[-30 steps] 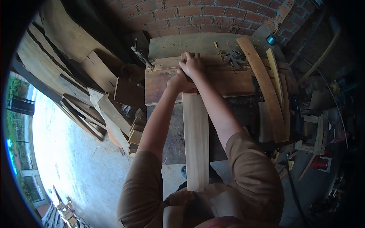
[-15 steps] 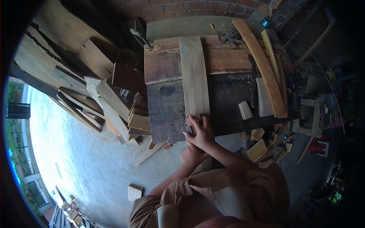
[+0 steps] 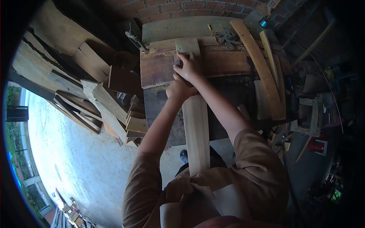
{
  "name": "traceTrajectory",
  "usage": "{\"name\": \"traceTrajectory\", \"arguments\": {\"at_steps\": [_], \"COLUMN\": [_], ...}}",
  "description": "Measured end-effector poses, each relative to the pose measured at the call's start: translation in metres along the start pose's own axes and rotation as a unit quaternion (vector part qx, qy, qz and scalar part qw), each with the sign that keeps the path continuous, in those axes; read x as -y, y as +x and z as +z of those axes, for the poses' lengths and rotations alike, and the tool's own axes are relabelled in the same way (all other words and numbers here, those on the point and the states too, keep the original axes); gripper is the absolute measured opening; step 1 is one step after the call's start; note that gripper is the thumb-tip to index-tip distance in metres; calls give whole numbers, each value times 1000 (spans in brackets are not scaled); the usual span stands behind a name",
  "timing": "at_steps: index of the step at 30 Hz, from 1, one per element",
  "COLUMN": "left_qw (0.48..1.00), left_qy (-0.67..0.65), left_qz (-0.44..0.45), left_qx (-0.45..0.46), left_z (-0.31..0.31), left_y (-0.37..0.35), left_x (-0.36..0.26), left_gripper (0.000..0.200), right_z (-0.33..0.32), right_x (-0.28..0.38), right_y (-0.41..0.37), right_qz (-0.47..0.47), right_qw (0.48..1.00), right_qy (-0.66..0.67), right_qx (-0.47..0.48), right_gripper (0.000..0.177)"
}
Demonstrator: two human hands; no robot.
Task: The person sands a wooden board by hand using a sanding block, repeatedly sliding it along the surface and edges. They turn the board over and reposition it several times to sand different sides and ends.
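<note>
A long pale board (image 3: 196, 129) lies lengthwise on the dark workbench (image 3: 163, 114), its near end reaching over the bench edge to my body. On its far part sits a small wooden hand plane (image 3: 177, 58), mostly covered by my fingers. My right hand (image 3: 187, 67) is wrapped round the front of the plane. Just behind it, my left hand (image 3: 178, 88) is closed round the rear of the same tool. Both arms are stretched forward over the board.
Curved planks (image 3: 260, 62) lie on the bench's right side, near a dark metal tool (image 3: 228, 39). A clamp (image 3: 134, 37) stands at the back left corner. Stacked boards (image 3: 102, 97) lean on the left. A brick wall (image 3: 171, 10) rises behind.
Both hands have moved forward along the board with the plane, from the near bench edge to the far part. More of the board's near end now shows, and my arms are extended.
</note>
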State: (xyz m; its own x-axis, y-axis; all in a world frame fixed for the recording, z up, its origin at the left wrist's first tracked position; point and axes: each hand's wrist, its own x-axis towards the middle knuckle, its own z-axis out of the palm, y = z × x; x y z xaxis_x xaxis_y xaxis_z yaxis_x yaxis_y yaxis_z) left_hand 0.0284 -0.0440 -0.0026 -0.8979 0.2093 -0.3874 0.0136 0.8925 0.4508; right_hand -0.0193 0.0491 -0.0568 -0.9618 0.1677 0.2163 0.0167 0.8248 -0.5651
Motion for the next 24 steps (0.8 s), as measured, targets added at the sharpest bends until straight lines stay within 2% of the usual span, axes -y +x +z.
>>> {"name": "traceTrajectory", "arguments": {"at_steps": [2, 4, 6, 9, 10, 13, 17, 18, 20, 21, 23, 24], "left_qw": [999, 998, 988, 994, 996, 998, 999, 997, 998, 997, 992, 993], "left_qy": [-30, -56, -138, -93, -78, -28, -19, 15, 25, 28, 37, 35], "left_qz": [1, 25, 71, 63, 49, 51, 39, 61, 51, 60, 65, 61], "left_qx": [36, 25, -21, -1, 9, -3, 10, -37, -40, -48, -102, -96], "left_z": [31, 85, 134, 138, 132, 83, 13, -1, -18, -22, -17, -13], "left_y": [-75, -154, -218, -229, -217, -145, 4, 37, 101, 111, 117, 104], "left_x": [20, 53, 80, 76, 73, 42, -2, -13, -29, -33, -30, -25], "left_gripper": [104, 115, 123, 121, 122, 118, 106, 94, 92, 92, 89, 89], "right_z": [-15, -36, -42, -48, -46, -33, -6, 7, -5, -11, -17, -10], "right_x": [12, 29, 37, 40, 39, 23, -14, -30, -30, -26, -19, -20], "right_y": [-91, -185, -258, -268, -256, -178, -9, 37, 97, 108, 109, 97], "right_qz": [-8, -1, -5, 5, 19, 11, 18, 8, 84, 81, 113, 115], "right_qw": [1000, 1000, 1000, 999, 998, 1000, 996, 992, 994, 993, 993, 993], "right_qy": [8, 7, 2, -3, 3, 23, 23, 79, 34, 35, -26, -28], "right_qx": [0, 19, 30, 48, 59, -6, -85, -97, -62, -75, -6, 1], "right_gripper": [60, 58, 63, 62, 61, 59, 56, 56, 59, 59, 64, 64]}}
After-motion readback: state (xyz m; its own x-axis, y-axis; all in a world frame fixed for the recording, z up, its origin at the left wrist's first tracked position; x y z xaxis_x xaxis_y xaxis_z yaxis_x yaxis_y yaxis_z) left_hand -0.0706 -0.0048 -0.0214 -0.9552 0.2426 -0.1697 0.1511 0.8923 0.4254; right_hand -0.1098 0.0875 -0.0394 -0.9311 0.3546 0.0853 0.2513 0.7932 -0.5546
